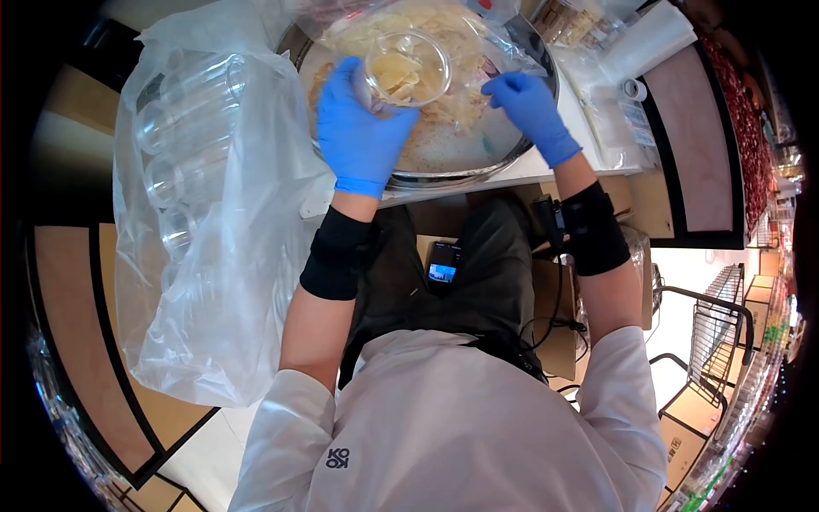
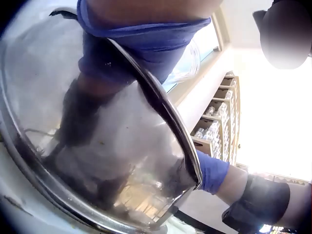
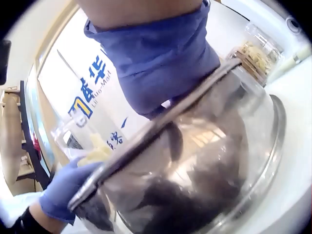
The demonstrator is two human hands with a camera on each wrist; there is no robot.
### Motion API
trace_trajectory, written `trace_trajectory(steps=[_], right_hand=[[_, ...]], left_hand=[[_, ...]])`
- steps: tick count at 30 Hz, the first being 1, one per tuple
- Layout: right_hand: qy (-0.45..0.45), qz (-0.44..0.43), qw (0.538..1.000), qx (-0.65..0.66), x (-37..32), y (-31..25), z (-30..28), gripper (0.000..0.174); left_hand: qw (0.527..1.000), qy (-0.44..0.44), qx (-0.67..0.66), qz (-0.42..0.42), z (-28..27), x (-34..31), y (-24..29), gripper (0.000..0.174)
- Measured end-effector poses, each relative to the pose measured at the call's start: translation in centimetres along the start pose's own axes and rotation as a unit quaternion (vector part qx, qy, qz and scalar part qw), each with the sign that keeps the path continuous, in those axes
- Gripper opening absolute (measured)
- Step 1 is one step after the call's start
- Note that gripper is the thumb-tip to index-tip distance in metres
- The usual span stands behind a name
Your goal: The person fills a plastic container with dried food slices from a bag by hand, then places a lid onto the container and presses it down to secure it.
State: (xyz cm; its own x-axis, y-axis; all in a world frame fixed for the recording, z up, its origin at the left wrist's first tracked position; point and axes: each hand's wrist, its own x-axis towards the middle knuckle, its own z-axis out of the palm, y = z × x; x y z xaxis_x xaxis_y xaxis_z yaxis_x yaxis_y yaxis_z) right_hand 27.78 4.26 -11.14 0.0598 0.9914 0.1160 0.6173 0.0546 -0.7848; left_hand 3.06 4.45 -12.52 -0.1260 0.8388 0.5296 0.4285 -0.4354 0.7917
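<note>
Table (image 1: 317, 203), white: near edge facing the seated person.

Steel bowl (image 1: 444, 180), one: wide, its near rim just beside the table's near edge.

Left hand (image 1: 363, 128), blue-gloved: over the bowl's left half, grasping a tub, fingers curled round its left wall, thumb round the near side.

Right hand (image 1: 531, 111), blue-gloved: over the bowl's right rim, fingers bent, tips drawn together and directed inward. Whether they pinch anything I cannot tell; in the right wrist view the bowl's rim hides them.

Clear tub (image 1: 445, 72), one: round, raised above the bowl left of its middle, mouth upward. No long axis shows from above. It lies against the left hand, on that hand's far right side; from the right fingertips it lies leftward and slightly farther, with a gap between. The left hand is the nearer, being in contact. That sideways gap, I judge, is the relation any transfer turns on.

Pale slices (image 1: 461, 43), many: heaped toward the bowl's far edge, beyond and left of the right fingertips; a few (image 1: 397, 72) sit inside the tub.

Plastic sleeve (image 1: 213, 316), translucent, holding stacked tubs (image 1: 200, 111): beside the table's near left corner; its support is hidden.

Film roll (image 1: 648, 38), pale: toward the table's far right corner.
</note>
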Motion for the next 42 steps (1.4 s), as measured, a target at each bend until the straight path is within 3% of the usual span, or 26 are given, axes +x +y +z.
trace_trajectory(steps=[1, 2, 4, 8, 10, 11, 13, 17, 22, 28, 31, 35, 42], right_hand=[[0.002, 0.019, 0.991, -0.132, 0.0, 0.1, 0.8, 0.024], [0.001, 0.018, 0.991, -0.131, 0.3, 1.1, 1.7, 0.024], [0.095, -0.201, 0.958, -0.18, 1.4, 2.8, 3.4, 0.025], [0.071, -0.164, 0.962, -0.208, 2.8, 2.3, 5.8, 0.028], [0.031, -0.214, 0.92, -0.327, 3.1, 2.6, 6.7, 0.032], [0.03, -0.214, 0.92, -0.328, 3.1, 2.8, 6.9, 0.032], [-0.06, -0.13, 0.912, -0.385, 2.5, 1.8, 6.6, 0.037], [-0.083, -0.132, 0.921, -0.356, 1.5, 0.1, 6.3, 0.041], [-0.059, -0.222, 0.949, -0.217, 1.8, 1.4, 6.8, 0.032], [-0.063, -0.158, 0.946, -0.275, 2.7, 2.1, 7.1, 0.024], [-0.07, -0.137, 0.961, -0.23, 1.2, -0.1, 6.4, 0.022], [-0.089, -0.184, 0.959, -0.197, 2.1, 1.5, 6.8, 0.023], [-0.06, -0.133, 0.96, -0.24, 2.1, 1.4, 6.7, 0.025]], left_hand=[[0.999, 0.008, 0.039, 0.021, 0.2, -0.1, -0.4, 0.079], [0.996, 0.015, 0.078, 0.041, 0.4, -0.3, -0.8, 0.078], [0.995, 0.012, 0.089, 0.046, 0.2, -0.3, -0.6, 0.077], [0.989, 0.003, 0.123, 0.077, 0.2, -0.4, -0.5, 0.077], [0.988, 0.004, 0.133, 0.077, 0.1, -0.3, -0.3, 0.077], [0.987, 0.002, 0.142, 0.078, 0.1, -0.3, -0.3, 0.076], [0.987, -0.002, 0.143, 0.076, 0.2, -0.4, -0.2, 0.076], [0.988, -0.02, 0.139, 0.069, 0.2, -0.6, -0.6, 0.077], [0.989, -0.038, 0.124, 0.072, 0.0, -0.6, -0.3, 0.077], [0.987, -0.04, 0.137, 0.071, 0.1, -0.5, -0.3, 0.077], [0.987, -0.044, 0.139, 0.071, 0.0, -0.5, -0.2, 0.077], [0.986, -0.057, 0.142, 0.064, 0.0, -0.6, -0.1, 0.077], [0.984, -0.034, 0.151, 0.087, 0.2, -0.5, -0.3, 0.078]])
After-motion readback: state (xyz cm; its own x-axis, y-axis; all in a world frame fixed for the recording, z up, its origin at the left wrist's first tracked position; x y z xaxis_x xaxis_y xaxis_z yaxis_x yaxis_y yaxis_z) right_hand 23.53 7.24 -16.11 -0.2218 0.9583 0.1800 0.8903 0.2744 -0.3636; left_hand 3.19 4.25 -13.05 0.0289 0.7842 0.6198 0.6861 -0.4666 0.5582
